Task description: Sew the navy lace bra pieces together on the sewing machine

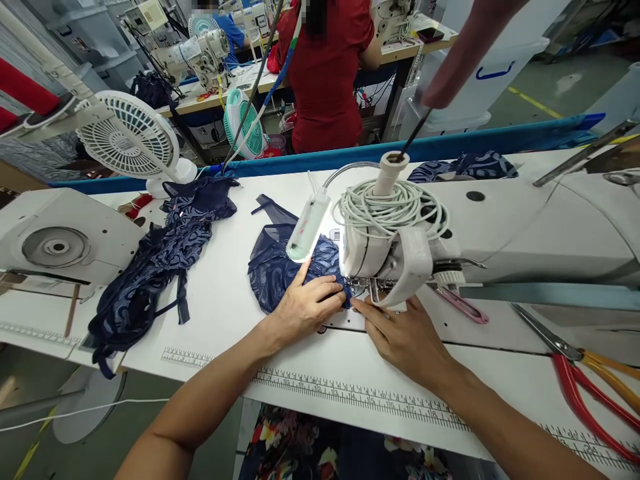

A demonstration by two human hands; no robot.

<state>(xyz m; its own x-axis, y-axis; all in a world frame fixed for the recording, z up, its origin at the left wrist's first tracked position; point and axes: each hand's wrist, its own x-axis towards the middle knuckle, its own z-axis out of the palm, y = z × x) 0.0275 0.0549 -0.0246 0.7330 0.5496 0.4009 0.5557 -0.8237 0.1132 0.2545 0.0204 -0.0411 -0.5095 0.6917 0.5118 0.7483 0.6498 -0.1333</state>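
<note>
A navy mesh and patterned fabric piece [273, 277] lies on the white sewing table, its right end under the needle area of a sewing machine [367, 250]. My left hand [313, 300] rests flat on this fabric, fingers stretched out beside the presser foot [357, 285]. To the right of the foot is my right hand [400, 333], index finger extended to the fabric's edge; some of its fingers are partly hidden by the machine's white guard. A lit lamp strip [307, 227] hangs over the fabric. Coiled pale cord [390, 210] sits on the machine head.
Navy garment pieces [155, 280] are heaped at left, near a white fan [130, 137] and another machine [65, 230]. Pink-handled snips [463, 307] and red-and-orange scissors [575, 353] lie at right. More navy fabric [465, 167] is behind the machine. A person in red [325, 73] sits beyond.
</note>
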